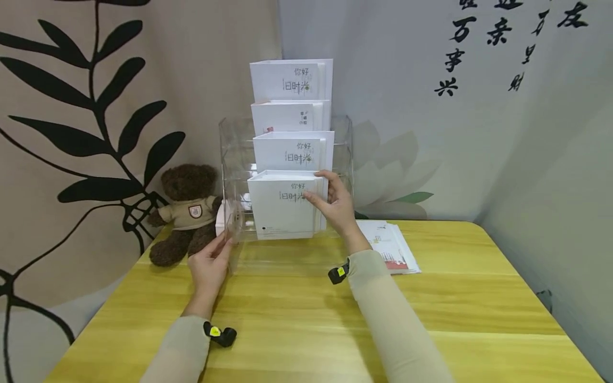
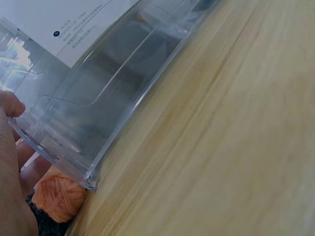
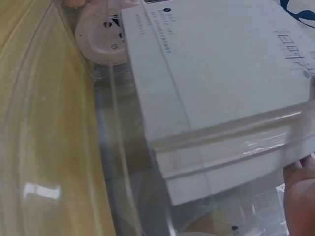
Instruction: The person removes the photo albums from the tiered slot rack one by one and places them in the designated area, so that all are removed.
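Observation:
A clear display rack stands upright on the wooden table, with white books on stepped tiers. My left hand grips its lower left edge; in the left wrist view the thumb lies on the near side of the clear plastic and the other fingers are behind it. On the lowest tier, my right hand holds the front white books at their upper right, thumb on the front cover and fingers at the top edge. The right wrist view shows several stacked books behind the clear front lip, with part of that hand.
Higher tiers carry more white books. A brown teddy bear sits left of the rack, beside a pale pink round object. An orange yarn ball lies near the rack's corner. More books lie flat at right.

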Tool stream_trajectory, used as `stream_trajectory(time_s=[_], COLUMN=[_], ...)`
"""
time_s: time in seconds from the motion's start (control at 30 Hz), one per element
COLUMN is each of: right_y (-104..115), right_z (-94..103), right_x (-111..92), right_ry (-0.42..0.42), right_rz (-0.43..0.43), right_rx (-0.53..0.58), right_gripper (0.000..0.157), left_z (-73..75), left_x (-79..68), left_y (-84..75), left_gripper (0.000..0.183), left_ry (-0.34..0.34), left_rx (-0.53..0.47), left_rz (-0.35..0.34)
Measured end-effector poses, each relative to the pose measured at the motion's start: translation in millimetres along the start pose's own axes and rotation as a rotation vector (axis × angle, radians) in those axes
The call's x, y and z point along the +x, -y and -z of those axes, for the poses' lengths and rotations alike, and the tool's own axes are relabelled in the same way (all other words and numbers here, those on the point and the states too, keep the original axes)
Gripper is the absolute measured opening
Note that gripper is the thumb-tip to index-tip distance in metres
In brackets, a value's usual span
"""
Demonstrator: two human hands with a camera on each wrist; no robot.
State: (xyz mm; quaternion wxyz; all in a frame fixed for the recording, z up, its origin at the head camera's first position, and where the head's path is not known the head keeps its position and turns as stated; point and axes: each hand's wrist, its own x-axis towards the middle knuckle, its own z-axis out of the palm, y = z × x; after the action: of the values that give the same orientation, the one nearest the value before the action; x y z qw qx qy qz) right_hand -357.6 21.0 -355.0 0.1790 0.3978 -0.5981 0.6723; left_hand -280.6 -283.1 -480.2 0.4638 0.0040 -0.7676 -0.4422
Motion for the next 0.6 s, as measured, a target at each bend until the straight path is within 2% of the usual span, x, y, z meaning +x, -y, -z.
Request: stream_trajectory(time_s=[0.13,0.3,0.43,0.6], right_y=[-6,-8,-6,-3], right_z=[-2.4,-3.9,-3.7,-6.0], right_x=[-5,-15,-19,-13], right_ry=[0.017,0.027,0.045,0.051], right_rz=[-0.003,-0.046,-0.068,-0.079], right_rx=[0.024,0.024,-0.013,-0.084], right_gripper=[0.050,0.057,0.061,0.062], left_z=[-1.5,-3.1,-2.4,0.2], left_x=[-3.0,-7.0,-7.2,-3.8], left_y=[-0.6,-0.3,-2.6,-4.1], left_gripper=[0.026,0.026,0.027,0.026], left_ry=[-0.006,0.014,0.013,0.004], left_rx=[-0.002,-0.014,-0.030,-0.044], left_rz=[0.022,0.031,0.011,0.004])
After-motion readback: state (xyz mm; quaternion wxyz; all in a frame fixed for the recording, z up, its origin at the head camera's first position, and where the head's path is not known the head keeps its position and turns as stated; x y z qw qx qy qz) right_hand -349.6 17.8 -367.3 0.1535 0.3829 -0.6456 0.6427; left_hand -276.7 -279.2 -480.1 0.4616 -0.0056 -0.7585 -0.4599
